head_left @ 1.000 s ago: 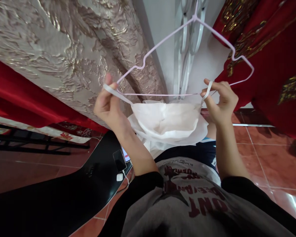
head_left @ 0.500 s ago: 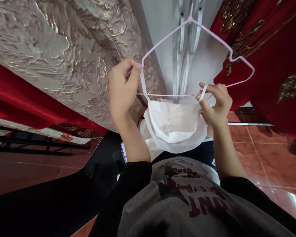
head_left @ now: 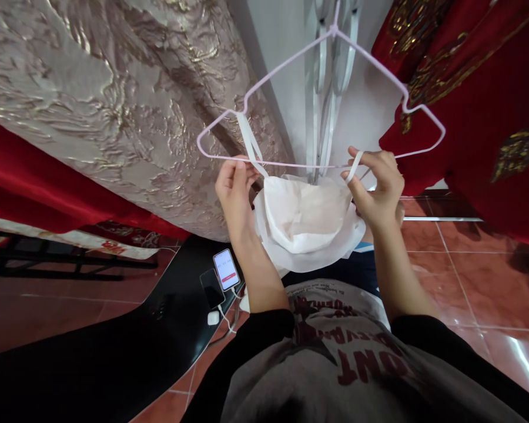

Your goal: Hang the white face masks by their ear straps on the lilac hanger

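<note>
A thin pink clothes hanger [head_left: 286, 66] hangs in front of me. Over its left shoulder notch runs one strap [head_left: 248, 138] of a white strappy garment [head_left: 306, 214], which droops below the bottom bar. My left hand [head_left: 238, 188] is closed at the left part of that bar, thumb and fingertips pinching it beside the strap; some fingers are hidden. At the right, my right hand [head_left: 379, 188] grips the other strap [head_left: 355, 165], stretched in a small loop across thumb and forefinger, close under the bar. That strap is off the right shoulder of the hanger.
Shiny embossed pinkish fabric [head_left: 127, 106] hangs at the left, and red fabric with gold sequins [head_left: 471, 117] at the right. More white hangers [head_left: 324, 111] are against the wall behind. Two phones, one a lit phone [head_left: 226, 269], lie on a black surface [head_left: 114, 346] at lower left.
My left hand has left the hanger's left shoulder and moved down to the bottom bar. The left strap now rests over the shoulder notch. My right hand keeps hold of its strap.
</note>
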The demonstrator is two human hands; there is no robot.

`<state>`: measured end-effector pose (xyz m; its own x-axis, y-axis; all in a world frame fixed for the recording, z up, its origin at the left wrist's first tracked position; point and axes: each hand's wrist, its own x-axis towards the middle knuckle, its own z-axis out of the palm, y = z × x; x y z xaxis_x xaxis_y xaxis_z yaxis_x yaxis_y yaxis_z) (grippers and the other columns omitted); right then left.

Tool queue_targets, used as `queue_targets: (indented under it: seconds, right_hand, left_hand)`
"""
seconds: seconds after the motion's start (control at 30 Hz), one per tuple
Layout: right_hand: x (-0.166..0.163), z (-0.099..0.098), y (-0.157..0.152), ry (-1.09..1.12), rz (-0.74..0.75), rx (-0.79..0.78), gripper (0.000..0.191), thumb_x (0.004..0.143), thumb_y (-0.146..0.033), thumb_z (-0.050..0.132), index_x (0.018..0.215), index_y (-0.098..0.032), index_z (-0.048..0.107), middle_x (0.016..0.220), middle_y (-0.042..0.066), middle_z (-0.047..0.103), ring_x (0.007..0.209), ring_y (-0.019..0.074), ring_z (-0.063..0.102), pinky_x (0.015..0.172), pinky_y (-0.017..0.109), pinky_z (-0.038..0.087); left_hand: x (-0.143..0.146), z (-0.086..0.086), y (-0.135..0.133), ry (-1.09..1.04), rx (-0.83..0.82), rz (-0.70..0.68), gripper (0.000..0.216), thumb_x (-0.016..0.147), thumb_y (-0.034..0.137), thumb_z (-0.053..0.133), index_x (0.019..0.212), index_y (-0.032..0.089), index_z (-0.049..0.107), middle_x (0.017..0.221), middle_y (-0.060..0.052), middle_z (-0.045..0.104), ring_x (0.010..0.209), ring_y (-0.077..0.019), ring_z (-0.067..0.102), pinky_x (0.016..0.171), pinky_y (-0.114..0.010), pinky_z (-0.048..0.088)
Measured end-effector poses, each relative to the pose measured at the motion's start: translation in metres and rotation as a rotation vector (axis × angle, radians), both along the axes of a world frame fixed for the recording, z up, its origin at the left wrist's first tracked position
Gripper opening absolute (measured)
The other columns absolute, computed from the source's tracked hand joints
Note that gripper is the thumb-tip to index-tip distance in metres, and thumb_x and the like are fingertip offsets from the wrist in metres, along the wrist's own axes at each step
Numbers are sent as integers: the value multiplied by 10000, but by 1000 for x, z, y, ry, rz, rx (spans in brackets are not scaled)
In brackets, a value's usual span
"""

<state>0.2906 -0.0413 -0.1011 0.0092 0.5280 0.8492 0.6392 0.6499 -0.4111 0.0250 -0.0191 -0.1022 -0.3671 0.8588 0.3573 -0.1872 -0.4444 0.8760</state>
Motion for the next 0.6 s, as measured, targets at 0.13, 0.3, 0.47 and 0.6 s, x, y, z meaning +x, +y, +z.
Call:
queue_targets:
  seconds: [0.13, 0.3, 0.47, 0.6]
  right_hand:
    - [-1, 3, -2, 3, 36, -16, 383, 975, -480, 672, 1334, -349, 696, 1061, 25, 776, 988, 235, 702, 964, 514, 570]
    - [25, -2, 2, 134, -36, 92, 352, 914, -342, 780, 1262, -297, 751, 1146, 76, 769, 1084, 266, 715, 984, 503, 582]
    - [81, -10, 14, 476, -120, 237, 245, 904, -279, 790, 1149, -277, 795, 1055, 40, 741, 1050, 251, 726, 1019, 521, 556]
    - [93, 14, 19, 431, -33, 64, 282, 867, -352, 825, 1137, -276, 799, 1046, 48, 763, 1006, 263, 743, 976, 547, 578]
  left_hand:
    - [7, 4, -3, 28, 122, 36, 417, 935, 649, 722, 962, 234, 687, 987, -54, 758, 925, -203, 750, 858, -313, 595]
    - [17, 3, -2, -24, 199, 11, 357, 976, 588, 708, 941, 234, 671, 913, -35, 751, 830, -175, 749, 867, -308, 610]
    - [20, 2, -1, -76, 227, -22, 357, 972, 588, 713, 915, 240, 659, 854, -34, 752, 759, -175, 729, 826, -316, 622]
    - [18, 3, -1, -67, 210, -20, 342, 974, 580, 713, 894, 253, 652, 835, -30, 741, 736, -177, 714, 785, -319, 626]
